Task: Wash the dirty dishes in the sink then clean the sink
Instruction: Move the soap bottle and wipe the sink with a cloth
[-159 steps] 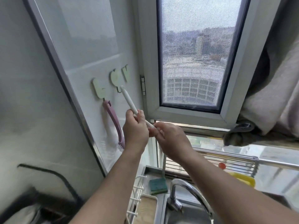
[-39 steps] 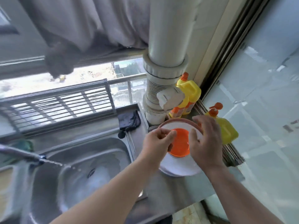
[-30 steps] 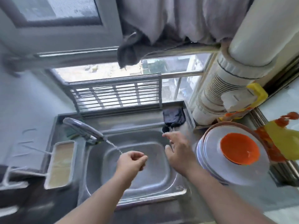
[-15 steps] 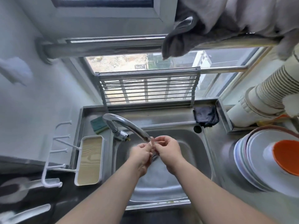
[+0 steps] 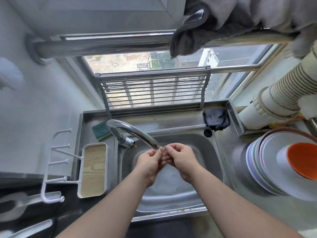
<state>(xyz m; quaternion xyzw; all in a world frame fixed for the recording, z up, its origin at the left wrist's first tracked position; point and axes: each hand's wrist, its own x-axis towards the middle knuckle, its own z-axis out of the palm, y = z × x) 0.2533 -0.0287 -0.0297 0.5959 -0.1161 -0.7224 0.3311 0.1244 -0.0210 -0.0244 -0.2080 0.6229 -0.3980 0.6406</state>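
Observation:
Both my hands are under the spout of the chrome tap (image 5: 133, 133), over the steel sink (image 5: 211, 152). My left hand (image 5: 150, 164) and my right hand (image 5: 181, 158) face each other with fingers loosely curled, fingertips almost touching, and neither holds anything. Water runs from the spout onto them. No dishes show in the sink basin. A stack of plates (image 5: 262, 170) with an orange bowl (image 5: 303, 160) on top stands on the counter to the right.
A green sponge (image 5: 99, 130) lies behind the tap at the left, a dark cloth (image 5: 216, 118) at the sink's back right corner. A white tray with a wooden insert (image 5: 93, 170) and hooks hangs left of the sink. A metal rack (image 5: 154, 90) leans at the window. A ribbed pipe (image 5: 281, 95) rises at right.
I hung a brush on the wall hook, then set the orange bowl on the plate stack at the right. My hands then moved left to the running tap and stay under it.

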